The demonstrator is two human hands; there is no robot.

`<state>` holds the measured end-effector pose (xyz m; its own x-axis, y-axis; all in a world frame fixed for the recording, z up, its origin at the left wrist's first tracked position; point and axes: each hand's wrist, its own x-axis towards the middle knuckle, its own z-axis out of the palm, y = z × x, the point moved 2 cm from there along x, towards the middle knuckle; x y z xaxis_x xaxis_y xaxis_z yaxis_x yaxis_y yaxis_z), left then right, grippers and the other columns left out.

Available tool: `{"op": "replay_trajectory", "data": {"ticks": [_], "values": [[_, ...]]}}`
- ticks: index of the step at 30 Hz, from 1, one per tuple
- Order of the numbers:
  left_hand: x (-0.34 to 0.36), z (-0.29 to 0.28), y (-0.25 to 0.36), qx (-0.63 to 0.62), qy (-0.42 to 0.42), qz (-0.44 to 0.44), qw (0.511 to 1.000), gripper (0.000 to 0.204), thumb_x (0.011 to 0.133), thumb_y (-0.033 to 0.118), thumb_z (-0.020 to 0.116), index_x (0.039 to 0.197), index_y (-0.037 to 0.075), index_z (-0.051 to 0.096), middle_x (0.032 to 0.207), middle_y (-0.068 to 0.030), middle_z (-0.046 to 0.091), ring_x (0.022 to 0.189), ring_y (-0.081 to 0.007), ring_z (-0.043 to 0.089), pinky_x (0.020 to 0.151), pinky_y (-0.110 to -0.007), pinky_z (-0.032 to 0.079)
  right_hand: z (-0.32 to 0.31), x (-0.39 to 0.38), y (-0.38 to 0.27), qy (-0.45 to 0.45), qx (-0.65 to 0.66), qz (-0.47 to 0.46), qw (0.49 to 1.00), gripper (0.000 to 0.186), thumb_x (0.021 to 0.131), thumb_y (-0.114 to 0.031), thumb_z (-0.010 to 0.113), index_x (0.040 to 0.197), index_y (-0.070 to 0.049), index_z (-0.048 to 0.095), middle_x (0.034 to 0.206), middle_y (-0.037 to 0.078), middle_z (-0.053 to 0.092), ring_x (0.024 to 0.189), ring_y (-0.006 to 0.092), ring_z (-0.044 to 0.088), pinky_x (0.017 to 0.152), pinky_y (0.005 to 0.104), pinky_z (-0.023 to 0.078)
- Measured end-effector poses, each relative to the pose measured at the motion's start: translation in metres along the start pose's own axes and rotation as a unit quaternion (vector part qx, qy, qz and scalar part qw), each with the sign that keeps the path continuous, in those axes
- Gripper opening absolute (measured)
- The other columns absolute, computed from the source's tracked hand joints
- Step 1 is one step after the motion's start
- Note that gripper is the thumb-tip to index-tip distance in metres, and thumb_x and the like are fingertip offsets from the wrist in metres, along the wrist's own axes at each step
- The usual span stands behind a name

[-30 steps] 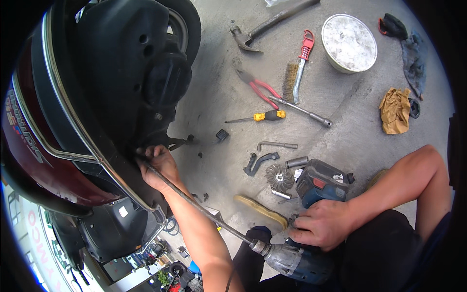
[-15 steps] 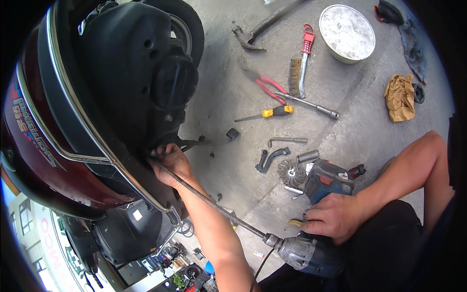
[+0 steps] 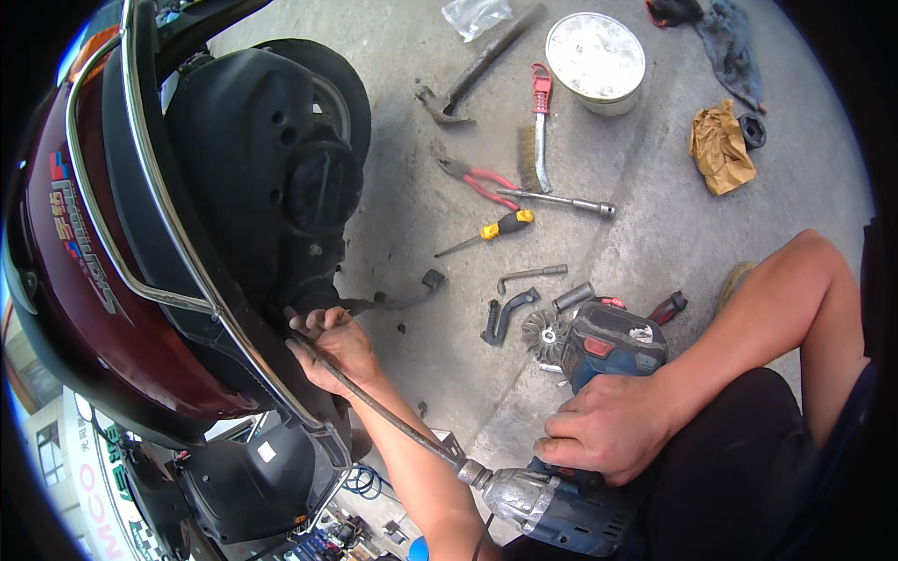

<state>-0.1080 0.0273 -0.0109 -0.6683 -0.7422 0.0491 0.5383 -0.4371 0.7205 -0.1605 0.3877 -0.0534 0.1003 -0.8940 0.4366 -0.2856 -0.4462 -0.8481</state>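
Viewpoint has shifted since the earlier frame: hammer (image 3: 496, 51) and lidded tub (image 3: 596, 58) now appear farther left. Power drill (image 3: 561, 510): blue and black, grey housing scuffed, low in front of the person; long dark rod (image 3: 393, 409) fitted. Right hand (image 3: 608, 421): wrapped around the drill handle. Left hand (image 3: 339, 355): fingers curled, gripping the rod's far end beside the scooter (image 3: 140, 280). Tub: white lid on, contents hidden. Pliers (image 3: 490, 183), screwdriver (image 3: 514, 222) and wire brush (image 3: 540, 122) lie on concrete. Chrome rail (image 3: 134, 89) borders the scooter.

White-topped bucket (image 3: 596, 64), claw hammer (image 3: 492, 57), brown paper (image 3: 721, 150)
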Motion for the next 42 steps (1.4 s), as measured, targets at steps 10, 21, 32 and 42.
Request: {"op": "replay_trajectory", "data": {"ticks": [10, 21, 32, 42], "values": [[-0.160, 0.103, -0.004, 0.122, 0.160, -0.156, 0.967, 0.026, 0.112, 0.024, 0.043, 0.106, 0.002, 0.057, 0.056, 0.0066, 0.039, 0.042, -0.0054, 0.037, 0.043, -0.023, 0.033, 0.018, 0.020, -0.018, -0.053, 0.088, 0.055, 0.993, 0.050, 0.071, -0.017, 0.076, 0.110, 0.000, 0.050, 0.097, 0.019, 0.056, 0.082, 0.0400, 0.067, 0.064, 0.0509, 0.054], [-0.169, 0.111, -0.005, 0.129, 0.188, -0.111, 0.967, 0.022, 0.111, 0.020, 0.047, 0.101, 0.003, 0.056, 0.058, 0.0063, 0.039, 0.043, -0.0048, 0.036, 0.040, -0.022, 0.030, 0.021, 0.030, -0.024, -0.057, 0.105, 0.070, 0.990, 0.043, 0.077, -0.015, 0.074, 0.109, 0.002, 0.050, 0.099, 0.021, 0.059, 0.085, 0.0424, 0.068, 0.068, 0.0528, 0.055], [-0.172, 0.119, 0.000, 0.181, 0.188, -0.131, 0.956, 0.018, 0.110, 0.023, 0.049, 0.101, 0.010, 0.057, 0.059, 0.0049, 0.039, 0.048, -0.0074, 0.037, 0.047, -0.023, 0.033, 0.029, 0.038, -0.025, 0.003, 0.112, 0.049, 0.993, 0.040, 0.079, -0.015, 0.073, 0.107, 0.002, 0.052, 0.096, 0.020, 0.061, 0.081, 0.0414, 0.069, 0.066, 0.0514, 0.056], [-0.173, 0.116, -0.001, 0.234, 0.187, -0.148, 0.943, 0.024, 0.109, 0.023, 0.050, 0.089, 0.011, 0.050, 0.058, 0.0051, 0.037, 0.049, -0.0080, 0.035, 0.048, -0.024, 0.032, 0.026, 0.036, -0.025, 0.005, 0.055, 0.033, 0.998, 0.045, 0.070, -0.013, 0.075, 0.104, 0.004, 0.051, 0.092, 0.020, 0.059, 0.075, 0.0407, 0.068, 0.062, 0.0501, 0.056]]}}
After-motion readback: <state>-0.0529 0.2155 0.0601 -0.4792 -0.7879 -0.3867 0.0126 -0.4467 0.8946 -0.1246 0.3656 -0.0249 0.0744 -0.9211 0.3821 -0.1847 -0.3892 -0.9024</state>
